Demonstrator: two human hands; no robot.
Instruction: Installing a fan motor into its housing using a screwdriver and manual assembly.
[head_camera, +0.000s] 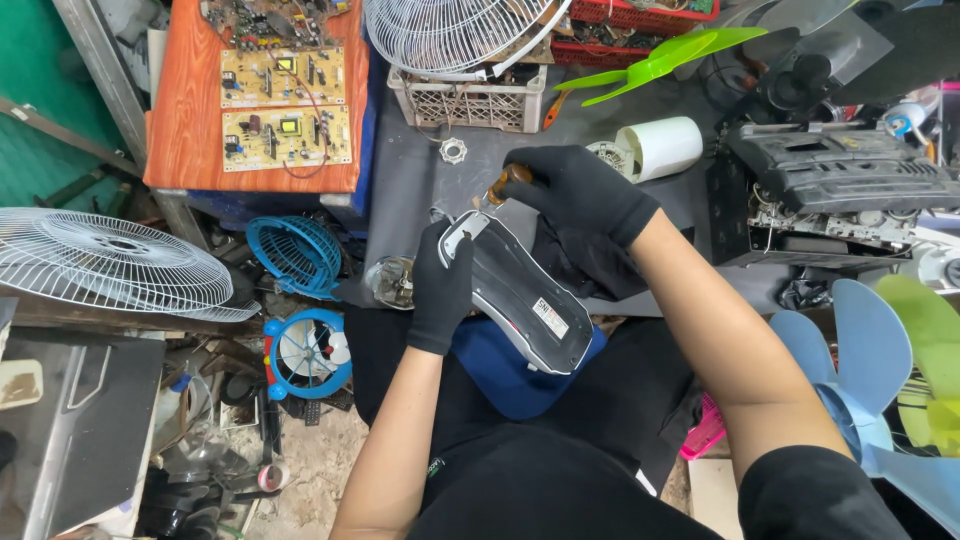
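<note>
Both my hands wear black gloves. My left hand (441, 285) grips the upper left side of a dark grey and blue oval fan base (525, 300), which rests tilted on my lap with its underside up. My right hand (580, 190) is closed around a screwdriver with an orange-brown handle (510, 180). The screwdriver's tip points down at the top end of the base, near its white edge (462, 228).
A grey work surface (410, 170) ahead carries a white crate (470, 100), a wire fan grille (450, 35), a white nut (453, 151) and a white motor cylinder (655, 148). Circuit boards (285, 105) lie on an orange board. Fan grilles (110, 262), blue blades (860, 350) and clutter surround me.
</note>
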